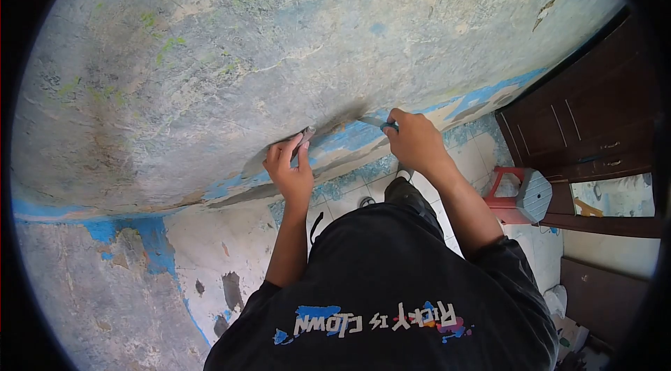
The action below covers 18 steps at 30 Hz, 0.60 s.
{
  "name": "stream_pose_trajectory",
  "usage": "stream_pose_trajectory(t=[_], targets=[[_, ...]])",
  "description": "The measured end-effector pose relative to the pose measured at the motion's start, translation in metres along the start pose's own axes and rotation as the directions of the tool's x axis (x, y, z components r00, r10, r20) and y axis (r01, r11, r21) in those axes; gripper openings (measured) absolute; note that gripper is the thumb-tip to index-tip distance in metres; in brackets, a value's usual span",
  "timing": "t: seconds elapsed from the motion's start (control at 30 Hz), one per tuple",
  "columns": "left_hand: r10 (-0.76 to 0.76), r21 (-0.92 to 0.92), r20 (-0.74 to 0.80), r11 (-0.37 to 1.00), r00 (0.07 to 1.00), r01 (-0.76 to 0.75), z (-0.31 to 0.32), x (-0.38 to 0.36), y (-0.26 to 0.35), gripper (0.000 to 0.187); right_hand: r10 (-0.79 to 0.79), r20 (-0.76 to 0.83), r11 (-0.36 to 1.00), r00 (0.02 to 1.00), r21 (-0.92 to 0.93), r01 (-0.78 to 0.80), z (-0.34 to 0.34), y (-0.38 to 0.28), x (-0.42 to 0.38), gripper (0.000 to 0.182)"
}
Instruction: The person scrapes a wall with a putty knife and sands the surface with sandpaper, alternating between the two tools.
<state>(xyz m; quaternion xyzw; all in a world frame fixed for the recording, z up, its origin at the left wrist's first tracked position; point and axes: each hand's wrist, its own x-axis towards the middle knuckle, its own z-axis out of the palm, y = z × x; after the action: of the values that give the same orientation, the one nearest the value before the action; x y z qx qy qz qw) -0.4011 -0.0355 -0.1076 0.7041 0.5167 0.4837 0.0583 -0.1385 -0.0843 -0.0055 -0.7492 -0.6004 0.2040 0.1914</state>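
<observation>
Closest, a black short-sleeved T-shirt (391, 259) with white lettering is worn. A thin grey metal-bladed tool (370, 121) is gripped in the clamped fingers of the right hand (419, 144) at the blue-streaked grey plaster wall (279, 56); a small grey object (307, 134) is pinched between thumb and fingers of the left hand (292, 175), near the same wall.

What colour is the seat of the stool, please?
Grey; the seat shows best in the head view.

A thin scraper (371, 121) touches the patchy wall (300, 35) near a grey-ended tool (307, 134).
</observation>
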Motion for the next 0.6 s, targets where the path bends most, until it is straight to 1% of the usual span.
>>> stream_pose_trajectory(t=[0.03,0.13,0.17,0.27,0.37,0.47,0.57,0.6], targets=[[-0.005,-0.019,0.000,1.000,1.000,0.005,0.000,0.002,-0.001,0.023,0.007,-0.002,1.000,1.000,0.003,-0.007,-0.002,-0.001,-0.002,0.020],[0.025,0.033,0.000,0.999,1.000,-0.025,-0.004,0.002,-0.002,0.023,0.035,0.018,0.999,0.999,0.024,-0.036,-0.012,-0.014,-0.011,0.021],[0.003,0.015,0.003,1.000,1.000,-0.003,-0.004,0.002,-0.003,0.022,0.048,0.019,0.998,0.999,0.031,-0.049,-0.015,-0.017,-0.012,0.021],[-0.032,-0.028,0.017,0.999,0.999,0.032,-0.002,0.000,-0.005,0.022,-0.025,0.007,1.000,1.000,0.012,0.025,0.013,-0.002,-0.004,0.021],[-0.028,-0.020,0.012,0.999,1.000,0.028,-0.004,0.003,-0.006,0.022,-0.001,-0.005,0.998,1.000,0.056,0.002,-0.001,-0.018,-0.017,0.021],[-0.040,-0.008,0.011,0.999,0.999,0.040,-0.007,-0.001,-0.006,0.022,-0.014,0.024,0.999,1.000,0.040,0.013,0.005,-0.017,-0.011,0.020],[-0.033,-0.023,0.014,0.999,0.999,0.034,-0.005,0.003,-0.006,0.021,-0.020,0.053,0.999,0.998,-0.025,0.022,0.034,-0.001,-0.005,0.020],[-0.042,-0.040,0.011,0.998,0.999,0.042,-0.004,0.003,-0.008,0.021,-0.025,0.008,1.000,1.000,-0.005,0.025,0.029,-0.003,-0.007,0.020]])
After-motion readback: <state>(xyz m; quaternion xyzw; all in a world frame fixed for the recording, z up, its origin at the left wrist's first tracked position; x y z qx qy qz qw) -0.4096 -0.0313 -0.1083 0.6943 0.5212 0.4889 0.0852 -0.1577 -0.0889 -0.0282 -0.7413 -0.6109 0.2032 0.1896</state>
